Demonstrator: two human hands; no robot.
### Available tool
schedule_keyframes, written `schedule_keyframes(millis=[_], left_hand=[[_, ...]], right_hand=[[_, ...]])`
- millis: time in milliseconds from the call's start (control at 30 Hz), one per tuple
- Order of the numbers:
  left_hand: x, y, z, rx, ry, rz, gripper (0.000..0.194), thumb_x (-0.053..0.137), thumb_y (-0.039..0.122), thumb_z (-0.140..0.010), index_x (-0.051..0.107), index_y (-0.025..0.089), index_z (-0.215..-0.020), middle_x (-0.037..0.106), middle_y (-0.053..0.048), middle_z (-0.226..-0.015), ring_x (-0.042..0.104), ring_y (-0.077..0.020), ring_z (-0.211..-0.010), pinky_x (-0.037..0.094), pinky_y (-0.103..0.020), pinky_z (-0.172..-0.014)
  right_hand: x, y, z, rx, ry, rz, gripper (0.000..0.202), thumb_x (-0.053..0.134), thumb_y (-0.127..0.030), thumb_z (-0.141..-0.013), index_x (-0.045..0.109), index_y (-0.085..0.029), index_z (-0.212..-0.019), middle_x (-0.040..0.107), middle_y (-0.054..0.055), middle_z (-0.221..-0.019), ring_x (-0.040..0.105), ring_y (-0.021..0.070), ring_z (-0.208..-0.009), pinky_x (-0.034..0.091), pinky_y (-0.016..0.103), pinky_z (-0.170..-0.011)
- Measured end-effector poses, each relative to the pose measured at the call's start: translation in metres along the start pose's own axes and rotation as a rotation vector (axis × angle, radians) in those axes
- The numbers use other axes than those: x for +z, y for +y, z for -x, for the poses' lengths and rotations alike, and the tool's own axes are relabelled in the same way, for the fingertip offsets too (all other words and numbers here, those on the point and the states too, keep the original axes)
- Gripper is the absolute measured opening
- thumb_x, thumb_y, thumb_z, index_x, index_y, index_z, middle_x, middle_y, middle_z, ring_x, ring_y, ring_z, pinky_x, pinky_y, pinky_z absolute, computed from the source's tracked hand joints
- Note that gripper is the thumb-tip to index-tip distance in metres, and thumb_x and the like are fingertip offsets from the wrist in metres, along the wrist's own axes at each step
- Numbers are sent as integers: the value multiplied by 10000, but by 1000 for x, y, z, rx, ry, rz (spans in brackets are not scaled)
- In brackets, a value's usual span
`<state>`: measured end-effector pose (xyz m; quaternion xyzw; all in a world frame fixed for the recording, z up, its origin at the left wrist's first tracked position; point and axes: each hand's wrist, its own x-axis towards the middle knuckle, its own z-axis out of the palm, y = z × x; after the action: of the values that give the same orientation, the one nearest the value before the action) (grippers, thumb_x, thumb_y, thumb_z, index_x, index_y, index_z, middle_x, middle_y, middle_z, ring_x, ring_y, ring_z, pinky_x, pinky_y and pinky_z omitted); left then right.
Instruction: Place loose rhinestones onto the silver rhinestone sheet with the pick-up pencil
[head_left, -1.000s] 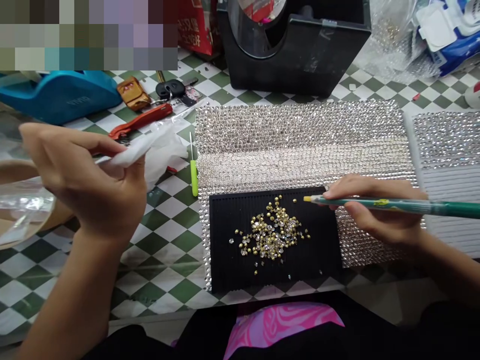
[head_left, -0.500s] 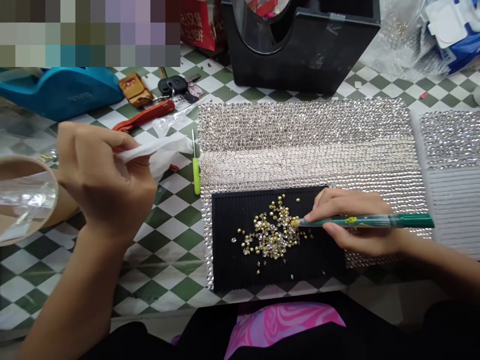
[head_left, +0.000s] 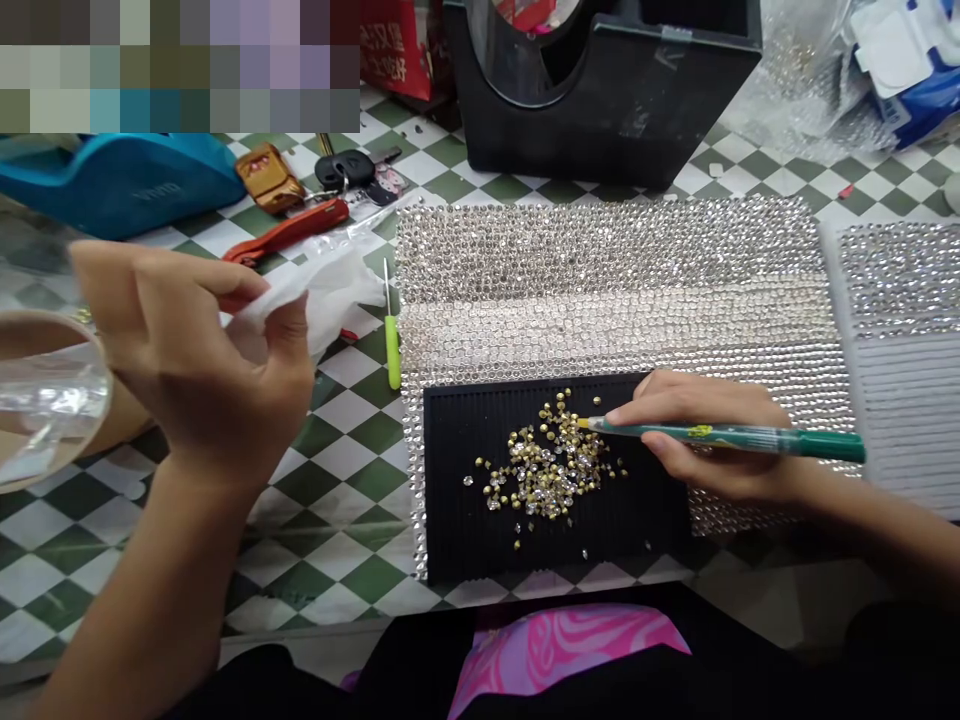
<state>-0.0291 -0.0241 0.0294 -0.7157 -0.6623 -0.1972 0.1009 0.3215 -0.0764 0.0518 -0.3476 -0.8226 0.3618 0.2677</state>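
Observation:
A green pen-like tool [head_left: 742,440] with a yellow tip lies in the grip of my right hand [head_left: 709,425]. Its tip meets the upper right of a pile of small gold-backed rhinestones [head_left: 551,470]. They are scattered over a black ridged tray [head_left: 465,540], which rests on a sheet covered with rows of rhinestones [head_left: 600,250]. To the left, my left hand [head_left: 202,340] is closed on a crumpled white tissue-like piece [head_left: 319,290], held between thumb and fingers above the table. What the curled fingers cover is hidden.
A lime-handled awl [head_left: 392,350] lies beside the sheet's left edge. Behind stand a black tape dispenser [head_left: 585,120] and a blue dispenser [head_left: 142,185], with keys [head_left: 345,172] between. A paper cup [head_left: 112,420] holding clear plastic is at left. Another part-studded sheet [head_left: 907,400] lies at right.
My left hand has tilted slightly, its knuckles moving left, and more of the white piece shows. The tool's tip has shifted a little up and left over the rhinestones.

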Motion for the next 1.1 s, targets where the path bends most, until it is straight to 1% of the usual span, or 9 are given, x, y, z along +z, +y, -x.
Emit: schedule_keyframes(millis=[167, 233, 333, 533, 767, 833, 900, 1000, 1100], left_hand=[[3, -2, 2, -45, -7, -30, 395, 335, 563, -930, 484, 200, -887, 607, -155, -1005, 571, -382, -1136, 412, -594, -1025], [4, -1, 2, -51, -7, -32, 398, 332, 573, -936, 477, 210, -867, 598, -140, -973, 580, -370, -1102, 396, -597, -1035], [7, -3, 2, 7, 22, 7, 355, 375, 530, -950, 480, 205, -854, 565, -121, -904, 585, -358, -1045, 401, -586, -1015], [27, -21, 1, 230, 287, 224, 423, 437, 583, -910, 525, 175, -842, 458, -72, -784, 539, -316, -872, 390, -594, -928], [28, -22, 1, 283, 320, 286, 243, 561, 420, -880, 550, 178, -860, 470, -79, -780, 529, -298, -830, 417, -480, -803], [28, -23, 1, 276, 324, 277, 248, 553, 423, -882, 549, 176, -858, 471, -77, -780, 536, -300, -834, 416, -487, -811], [29, -25, 1, 272, 318, 261, 272, 541, 440, -887, 549, 170, -855, 479, -77, -785, 544, -306, -849, 417, -506, -830], [32, -28, 3, 235, 285, 246, 301, 547, 460, -894, 545, 162, -851, 507, -90, -810, 556, -328, -897, 434, -504, -819], [33, -31, 4, 204, 264, 249, 316, 557, 478, -896, 544, 165, -854, 536, -103, -835, 560, -344, -934, 449, -495, -805]], right_hand=[[-10, -3, 3, 26, 108, 64, 173, 559, -128, -914, 654, -202, -1038, 694, 10, -880, 640, 51, -774, 511, 167, -690], [-9, -2, 4, 21, 65, 35, 183, 559, -129, -915, 653, -198, -1057, 694, 9, -880, 636, 48, -774, 507, 162, -675], [-3, 1, 4, 8, -16, -13, 198, 552, -133, -924, 653, -180, -1088, 692, 16, -886, 630, 44, -787, 502, 154, -678], [6, 4, 4, -11, 5, 27, 183, 573, -162, -924, 667, -171, -1081, 663, 16, -834, 598, 38, -757, 481, 159, -669], [-3, 0, 5, 11, 25, 14, 191, 549, -135, -928, 660, -182, -1077, 685, 15, -874, 632, 47, -778, 501, 162, -654], [-11, -1, 7, 32, 83, 41, 199, 560, -117, -915, 668, -192, -1065, 697, 10, -907, 650, 53, -812, 519, 170, -677], [-22, 4, 11, 50, 190, 94, 227, 589, -92, -888, 691, -202, -1059, 708, 7, -937, 671, 70, -860, 546, 192, -728], [-40, 25, 20, 46, 463, 118, 272, 602, -44, -853, 731, -188, -1045, 725, 27, -942, 700, 112, -823, 588, 255, -723], [-60, 57, 30, -12, 757, 172, 188, 622, -61, -835, 756, -134, -946, 717, 54, -805, 679, 128, -633, 579, 269, -576]])
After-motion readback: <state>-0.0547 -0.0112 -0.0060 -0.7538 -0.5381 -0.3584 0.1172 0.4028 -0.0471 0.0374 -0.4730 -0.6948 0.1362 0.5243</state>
